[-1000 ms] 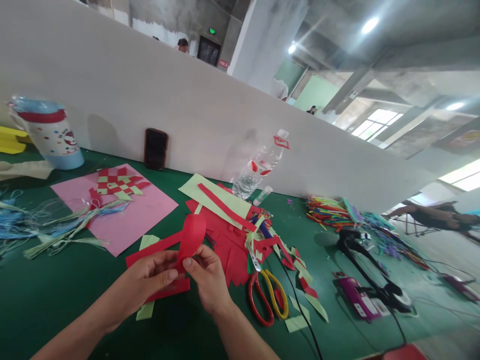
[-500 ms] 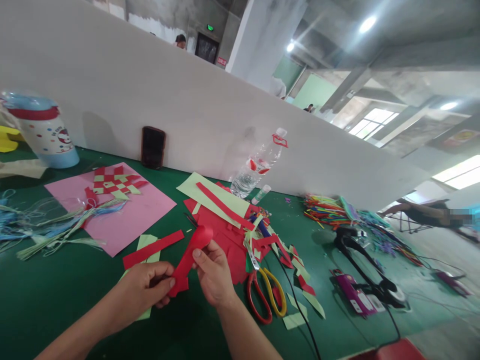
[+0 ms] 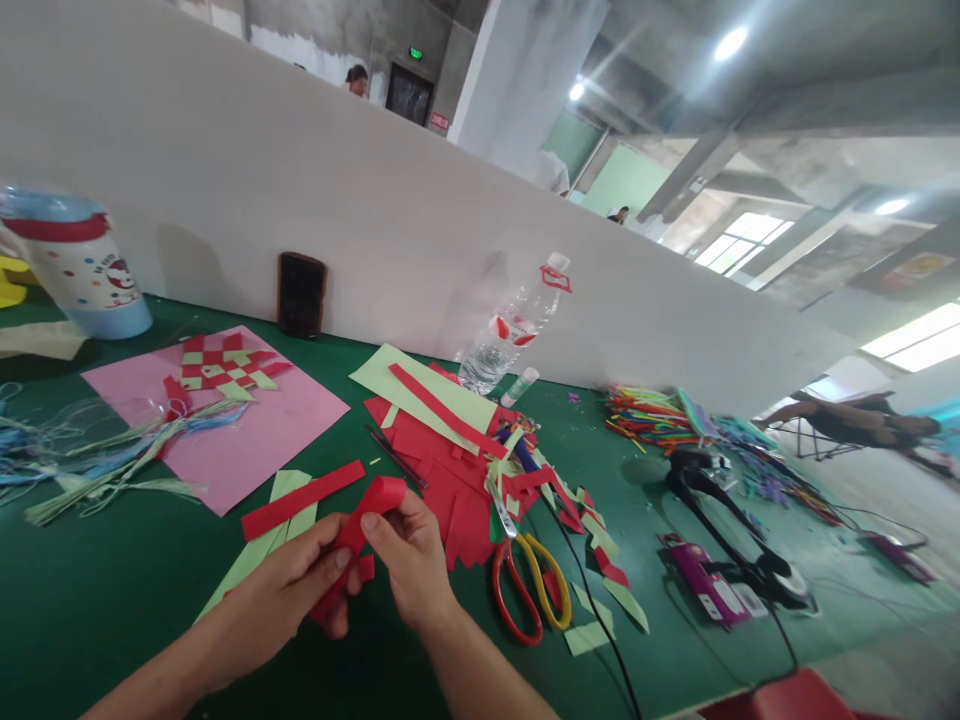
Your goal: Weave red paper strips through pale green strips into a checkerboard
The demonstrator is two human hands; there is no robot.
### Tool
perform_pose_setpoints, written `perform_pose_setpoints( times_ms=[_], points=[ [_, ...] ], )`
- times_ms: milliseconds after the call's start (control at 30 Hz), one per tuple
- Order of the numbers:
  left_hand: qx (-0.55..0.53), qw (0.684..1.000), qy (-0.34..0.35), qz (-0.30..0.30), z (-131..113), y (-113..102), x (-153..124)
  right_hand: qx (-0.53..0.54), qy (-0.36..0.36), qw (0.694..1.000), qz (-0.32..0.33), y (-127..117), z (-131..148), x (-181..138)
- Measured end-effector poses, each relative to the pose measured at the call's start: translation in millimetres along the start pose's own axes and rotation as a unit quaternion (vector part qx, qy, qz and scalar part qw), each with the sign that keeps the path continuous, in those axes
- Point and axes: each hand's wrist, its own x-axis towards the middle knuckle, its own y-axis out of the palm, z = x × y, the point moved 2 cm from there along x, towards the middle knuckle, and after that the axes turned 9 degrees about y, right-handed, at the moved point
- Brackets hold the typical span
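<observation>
A red paper strip [image 3: 352,527] is bent over into a loop at its upper end, between my two hands. My left hand [image 3: 300,580] pinches its lower part with thumb and fingers. At the looped end my right hand [image 3: 411,545] grips the paper, thumb on the near face. Under and beside my left hand lie pale green strips [image 3: 247,555] with another red strip [image 3: 304,498] across them. Just beyond my right hand is a pile of red paper [image 3: 454,490], with tweezers [image 3: 397,458] on its left edge. Scissors with red and yellow handles [image 3: 517,580] rest to the right.
A pink sheet [image 3: 247,430] bears a woven red-and-green piece [image 3: 229,367]. Along the wall stand a cup [image 3: 86,265], a phone [image 3: 301,294], a water bottle [image 3: 510,325] and a glue stick [image 3: 520,386]. A black stand [image 3: 735,530] and a purple box [image 3: 709,580] are right.
The red strip's upper end is folded further over, and my right hand has moved slightly left and down with it. My left hand has shifted along the strip. The tweezers are now more exposed.
</observation>
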Motion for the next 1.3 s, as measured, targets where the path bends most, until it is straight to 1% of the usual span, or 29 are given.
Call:
perform_pose_setpoints(
  times_ms=[67, 167, 267, 400, 533, 633, 900, 1067, 1133, 1200, 1300],
  points=[
    [0.044, 0.999, 0.007, -0.001, 4.6, -1.1, 0.2, 0.004, -0.021, 0.999, -0.031, -4.6, 1.9, 1.8],
    [0.057, 0.998, 0.001, -0.006, 11.4, -3.2, 1.2, 0.015, -0.041, 0.997, -0.059, -12.1, 6.4, 4.5],
    [0.08, 0.997, -0.002, -0.001, 12.8, -4.8, 2.3, 0.032, -0.046, 0.996, -0.064, -16.7, 11.4, 5.9],
    [0.115, 0.993, -0.01, 0.008, 7.3, -6.0, 1.3, 0.047, -0.045, 0.995, -0.072, -19.5, 14.8, 6.4],
    [0.141, 0.99, -0.009, 0.03, 4.6, -7.0, -0.1, 0.046, -0.043, 0.993, -0.097, -23.0, 13.7, 6.9],
    [0.16, 0.986, -0.009, 0.039, 5.9, -8.6, 0.7, 0.036, -0.056, 0.992, -0.108, -25.6, 12.7, 7.7],
    [0.199, 0.979, -0.01, 0.035, 1.8, -10.6, 1.0, 0.013, -0.069, 0.991, -0.112, -28.9, 11.4, 8.1],
    [0.193, 0.98, -0.022, 0.037, 4.6, -9.6, 0.6, -0.001, -0.105, 0.986, -0.133, -31.8, 11.8, 9.1],
    [0.184, 0.982, -0.031, 0.03, 5.9, -9.4, 1.3, 0.017, -0.099, 0.985, -0.14, -32.2, 12.1, 9.8],
    [0.166, 0.985, -0.031, 0.021, 7.0, -9.1, 2.4, 0.044, -0.068, 0.99, -0.112, -29.6, 11.4, 9.8],
    [0.119, 0.992, -0.028, 0.018, 9.0, -7.8, 3.7, 0.045, -0.002, 0.999, -0.013, -19.6, 8.5, 6.7]
  ],
)
